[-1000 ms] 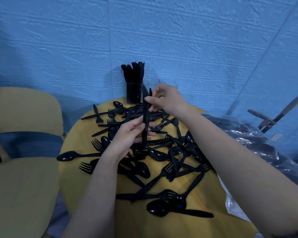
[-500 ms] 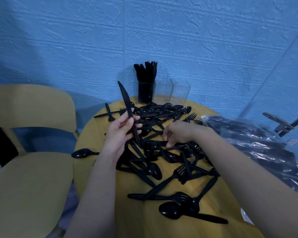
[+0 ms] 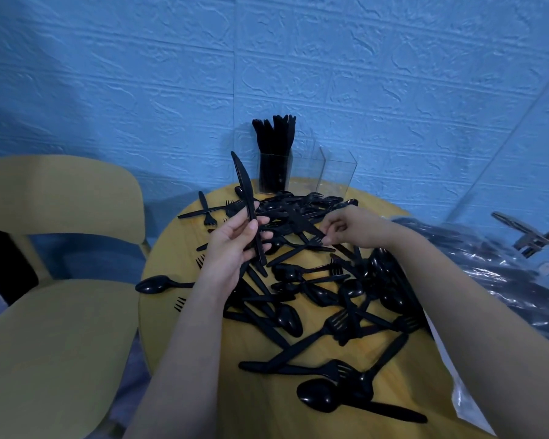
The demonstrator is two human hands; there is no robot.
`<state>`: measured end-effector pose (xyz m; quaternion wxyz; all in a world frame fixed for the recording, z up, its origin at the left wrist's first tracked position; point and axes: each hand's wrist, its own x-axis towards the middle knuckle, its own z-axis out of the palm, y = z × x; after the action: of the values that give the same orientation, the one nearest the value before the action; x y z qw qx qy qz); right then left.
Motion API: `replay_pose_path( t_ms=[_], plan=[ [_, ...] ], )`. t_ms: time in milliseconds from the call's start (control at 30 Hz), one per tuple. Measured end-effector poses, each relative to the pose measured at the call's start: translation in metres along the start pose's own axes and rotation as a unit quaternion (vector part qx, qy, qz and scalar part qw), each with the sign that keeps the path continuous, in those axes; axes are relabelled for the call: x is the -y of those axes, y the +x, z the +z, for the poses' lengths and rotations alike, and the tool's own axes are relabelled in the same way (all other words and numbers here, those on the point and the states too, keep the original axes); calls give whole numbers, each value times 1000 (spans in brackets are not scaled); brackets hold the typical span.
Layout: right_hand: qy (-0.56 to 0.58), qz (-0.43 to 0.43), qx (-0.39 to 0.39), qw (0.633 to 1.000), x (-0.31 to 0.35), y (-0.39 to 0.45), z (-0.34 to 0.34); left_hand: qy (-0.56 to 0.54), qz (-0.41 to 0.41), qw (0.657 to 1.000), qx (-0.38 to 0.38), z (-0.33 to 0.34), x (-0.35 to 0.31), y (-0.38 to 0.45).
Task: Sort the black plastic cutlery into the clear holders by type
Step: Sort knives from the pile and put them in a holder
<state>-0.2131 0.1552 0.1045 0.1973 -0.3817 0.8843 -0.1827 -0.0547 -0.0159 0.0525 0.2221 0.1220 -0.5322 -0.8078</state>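
So there's a round yellow wooden table [image 3: 184, 312] pushed up against a blue wall [image 3: 330, 74] with a brick-like embossed texture. On the left sits a yellow chair [image 3: 54, 343] with a curved backrest, tucked just beside the table edge. Over on the right a crinkly clear plastic bag [image 3: 504, 280] spills past the table's rim. Far right, some metal bracket-looking thing [image 3: 526, 232] pokes in against the wall; can't tell what it is.

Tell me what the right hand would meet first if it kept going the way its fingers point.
The right hand points left and slightly down; its fingers are already at a knife on the cutlery pile. Past that, probably the left hand, though depth is unclear.
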Motion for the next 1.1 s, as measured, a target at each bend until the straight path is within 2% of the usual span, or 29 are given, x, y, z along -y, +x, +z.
replay_pose_path(
  t_ms=[167, 300, 433, 600, 733, 867, 1033, 1100],
  plan=[
    [169, -16, -47, 984, 7, -7, 0, 15, -2, 1000, 3, 3, 2, 0],
    [305, -35, -84, 948, 26, -13, 4, 30, -5, 999, 19, 5, 2, -1],
    [331, -42, -113, 936, 51, -14, 12, 46, -9, 998, 39, 7, 4, -3],
    [247, -22, -151, 957, 70, -5, 25, 66, -4, 996, 64, 10, 6, -3],
    [242, -17, -148, 959, 81, -4, 26, 80, 10, 995, 61, 13, 8, -3],
    [129, -35, -153, 979, 80, -7, 28, 74, -2, 994, 75, 17, 11, -3],
    [7, -57, -116, 992, 62, -23, 14, 95, -10, 992, 87, 17, 11, -2],
    [-95, -25, -47, 994, 47, -36, 1, 89, -15, 993, 72, 17, 11, -2]
  ],
)
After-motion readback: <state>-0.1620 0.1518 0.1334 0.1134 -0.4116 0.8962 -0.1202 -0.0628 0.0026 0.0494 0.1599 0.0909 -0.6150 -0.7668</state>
